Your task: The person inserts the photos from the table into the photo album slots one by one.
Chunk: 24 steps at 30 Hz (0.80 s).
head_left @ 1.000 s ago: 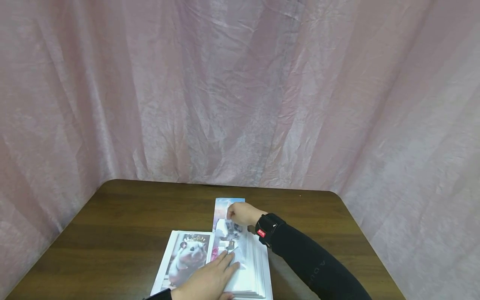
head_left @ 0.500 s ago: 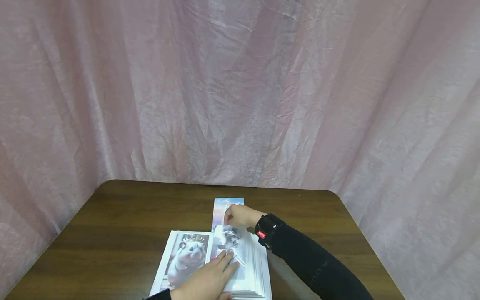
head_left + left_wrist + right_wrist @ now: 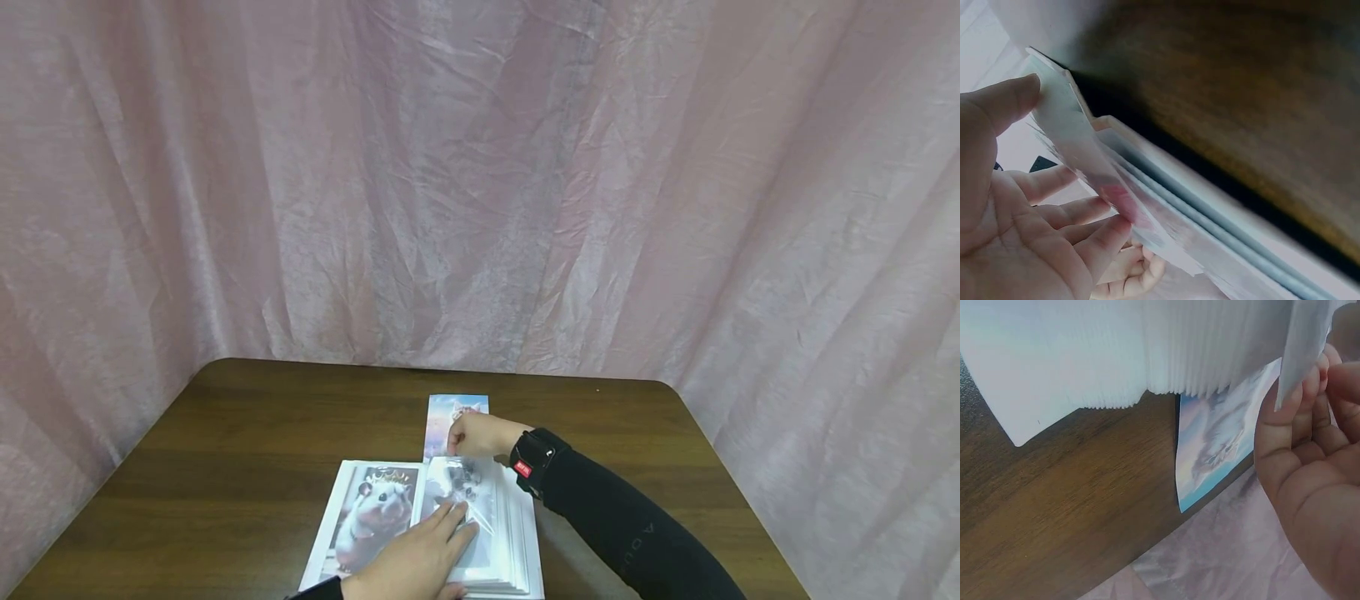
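Note:
An open photo album (image 3: 513, 550) with white pages lies at the table's front. My left hand (image 3: 412, 554) rests on its right-hand page, fingers stretched out; in the left wrist view its fingertips (image 3: 1113, 231) touch a glossy sheet showing a pink patch. My right hand (image 3: 483, 435) pinches the far edge of a pale picture sheet (image 3: 457, 477) on that page. In the right wrist view thumb and fingers grip this sheet (image 3: 1304, 347), seen edge-on. Whether a clear sleeve is in the pinch too, I cannot tell. Beyond the album's far edge sticks out a blue-and-pink picture (image 3: 440, 425), partly behind the right hand.
On the album's left page is a picture of a crowned mouse-like animal (image 3: 378, 508). Several stacked album pages (image 3: 1116, 356) form a thick block on the right. The brown wooden table (image 3: 300, 417) reaches back to a pink curtain (image 3: 465, 183).
My right hand has moved slightly down and left, and the pale sheet's far edge has come nearer to me. The left hand and the blue-and-pink picture have stayed in place.

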Available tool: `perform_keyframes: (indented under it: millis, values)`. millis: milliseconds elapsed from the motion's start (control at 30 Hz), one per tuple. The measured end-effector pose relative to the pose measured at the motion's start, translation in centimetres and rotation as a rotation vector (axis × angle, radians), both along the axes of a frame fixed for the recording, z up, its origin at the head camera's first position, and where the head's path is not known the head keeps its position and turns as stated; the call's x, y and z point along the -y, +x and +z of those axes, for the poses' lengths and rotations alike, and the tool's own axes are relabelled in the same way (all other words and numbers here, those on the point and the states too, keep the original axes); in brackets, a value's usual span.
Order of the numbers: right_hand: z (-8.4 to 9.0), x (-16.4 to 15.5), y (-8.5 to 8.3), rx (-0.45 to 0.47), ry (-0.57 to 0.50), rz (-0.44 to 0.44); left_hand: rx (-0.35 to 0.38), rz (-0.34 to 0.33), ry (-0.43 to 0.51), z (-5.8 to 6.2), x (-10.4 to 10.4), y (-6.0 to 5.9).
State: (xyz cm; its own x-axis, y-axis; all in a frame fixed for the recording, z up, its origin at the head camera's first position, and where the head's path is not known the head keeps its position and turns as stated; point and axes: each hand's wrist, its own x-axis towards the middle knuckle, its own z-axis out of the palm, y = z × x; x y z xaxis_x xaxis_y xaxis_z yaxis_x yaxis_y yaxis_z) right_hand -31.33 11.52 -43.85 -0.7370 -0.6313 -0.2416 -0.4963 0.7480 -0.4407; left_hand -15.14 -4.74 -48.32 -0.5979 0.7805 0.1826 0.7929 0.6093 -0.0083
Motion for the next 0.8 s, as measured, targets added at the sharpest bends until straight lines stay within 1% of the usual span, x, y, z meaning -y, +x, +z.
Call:
perform_keyframes:
  millis: [167, 367, 800]
  values:
    - [0.06, -0.16, 0.23, 0.022, -0.011, 0.019, 0.025, 0.01, -0.005, 0.09, -0.07, 0.05]
    - [0.14, -0.27, 0.41, 0.052, -0.008, 0.019, 0.061, 0.012, -0.007, 0.09, -0.12, 0.13]
    - [-0.24, -0.74, 0.58, 0.134, -0.05, 0.017, 0.087, 0.01, -0.003, 0.24, -0.06, 0.2]
